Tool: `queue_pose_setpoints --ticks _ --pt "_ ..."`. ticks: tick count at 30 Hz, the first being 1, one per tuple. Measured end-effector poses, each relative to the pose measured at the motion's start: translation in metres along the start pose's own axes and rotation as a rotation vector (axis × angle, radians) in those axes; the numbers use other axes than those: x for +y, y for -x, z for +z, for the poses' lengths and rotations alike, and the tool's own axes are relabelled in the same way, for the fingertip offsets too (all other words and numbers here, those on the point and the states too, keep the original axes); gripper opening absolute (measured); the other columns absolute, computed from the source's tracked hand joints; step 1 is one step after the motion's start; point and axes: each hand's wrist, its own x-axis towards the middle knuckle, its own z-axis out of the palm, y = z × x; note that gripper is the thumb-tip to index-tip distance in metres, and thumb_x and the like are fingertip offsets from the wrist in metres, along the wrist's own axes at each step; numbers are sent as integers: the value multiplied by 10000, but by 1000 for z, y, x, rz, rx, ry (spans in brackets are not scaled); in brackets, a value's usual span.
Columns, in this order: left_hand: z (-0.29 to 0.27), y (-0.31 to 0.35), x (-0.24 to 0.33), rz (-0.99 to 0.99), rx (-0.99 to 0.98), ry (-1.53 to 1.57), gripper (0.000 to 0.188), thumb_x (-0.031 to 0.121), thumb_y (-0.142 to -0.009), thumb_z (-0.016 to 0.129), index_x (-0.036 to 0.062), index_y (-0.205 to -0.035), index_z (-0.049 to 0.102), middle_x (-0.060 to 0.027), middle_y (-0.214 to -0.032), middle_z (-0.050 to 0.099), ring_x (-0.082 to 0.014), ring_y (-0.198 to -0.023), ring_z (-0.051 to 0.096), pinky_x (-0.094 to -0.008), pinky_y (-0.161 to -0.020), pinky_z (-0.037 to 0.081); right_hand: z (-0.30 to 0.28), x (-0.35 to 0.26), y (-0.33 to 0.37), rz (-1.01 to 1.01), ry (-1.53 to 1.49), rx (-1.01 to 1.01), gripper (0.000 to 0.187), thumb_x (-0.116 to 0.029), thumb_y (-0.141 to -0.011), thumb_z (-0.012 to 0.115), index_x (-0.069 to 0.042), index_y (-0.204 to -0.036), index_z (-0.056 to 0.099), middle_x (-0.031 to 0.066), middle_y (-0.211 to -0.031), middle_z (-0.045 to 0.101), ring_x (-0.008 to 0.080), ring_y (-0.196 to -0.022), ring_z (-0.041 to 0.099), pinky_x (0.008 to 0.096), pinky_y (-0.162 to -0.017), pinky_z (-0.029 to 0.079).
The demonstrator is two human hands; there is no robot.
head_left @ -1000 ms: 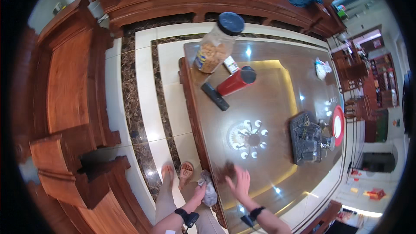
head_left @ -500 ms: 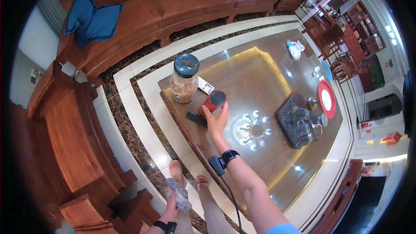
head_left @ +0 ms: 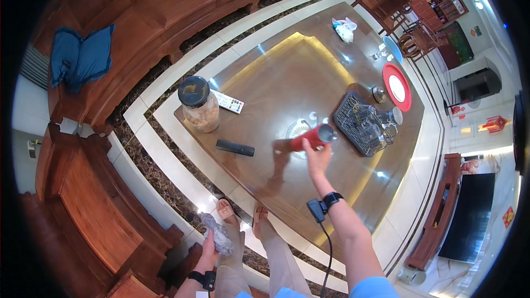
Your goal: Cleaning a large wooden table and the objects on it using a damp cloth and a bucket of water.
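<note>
Head view: our right hand (head_left: 318, 160) is curled around one red canister (head_left: 312, 134), thumb on one side and fingers on the other. The canister is just left of the black tray (head_left: 345, 115), over the wooden table (head_left: 259, 116); we cannot tell whether its base touches the tabletop. It is tilted well over, its dark lid (head_left: 327, 132) pointing right toward the tray and its base pointing left, so its long axis runs roughly from left to right, rising a little at the lid end.

Our left hand (head_left: 208, 253), well to the near left of the tray, has its fingers closed on one crumpled grey cloth (head_left: 216, 234), out past the table edge and above the floor. The cloth is bunched, and we can make out no clear long axis.

Counting the rest, we see one dark-lidded jar (head_left: 200, 111) and one white remote (head_left: 229, 102) beside it, both far left of the tray; one black bar-shaped object (head_left: 235, 148), also left of the tray; one red plate (head_left: 406, 97) to its far right; and one crumpled white bag (head_left: 344, 32) beyond it. Clear glassware (head_left: 369, 128) stands on the tray, its pieces overlapping too much for us to count. We wear two dark wristbands (head_left: 332, 199), one on each arm.
</note>
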Motion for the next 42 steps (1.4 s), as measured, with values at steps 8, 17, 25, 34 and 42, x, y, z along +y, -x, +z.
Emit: queue_pose_setpoints --ticks 8,17,25,34,42 --pt "97 23 24 179 -71 -198 564 407 -1022 542 -14 -1393 486 -82 -1283 608 -181 -1112 611 -337 -957 497 -74 107 -53 19 15 325 667 -289 -756 850 -34 -1292 546 134 -1152 680 254 -1075 647 365 -973 466" --pt "214 44 14 271 -70 -401 430 385 -999 596 -5 -1167 663 -10 -1012 691 -106 -885 624 -262 -795 489 -84 114 -57 156 -121 218 781 -250 -792 844 -22 -1420 440 136 -1292 599 235 -1121 623 381 -1002 501" --pt "290 46 -14 326 -132 -312 437 397 -1007 589 -4 -1161 671 14 -1018 677 -84 -893 590 -259 -802 471 -94 125 67 513 -386 -412 713 -221 -970 632 35 -1527 269 187 -1594 300 278 -1449 343 384 -1188 273" --pt "252 44 36 531 -218 -948 757 378 -922 698 -22 -1478 376 -138 -1195 689 -200 -1084 653 -328 -941 505 -72 86 138 969 -798 -334 297 -172 -952 665 -13 -1202 646 60 -1101 690 165 -979 650 319 -864 527" --pt "277 46 308 1496 319 -833 1213 215 -681 911 -2 -1563 107 -243 -1565 272 -342 -1446 301 -425 -1200 233 -77 106 114 -92 450 -384 358 -216 -916 628 15 -1189 625 262 -1456 455 428 -1301 455 494 -1077 374"
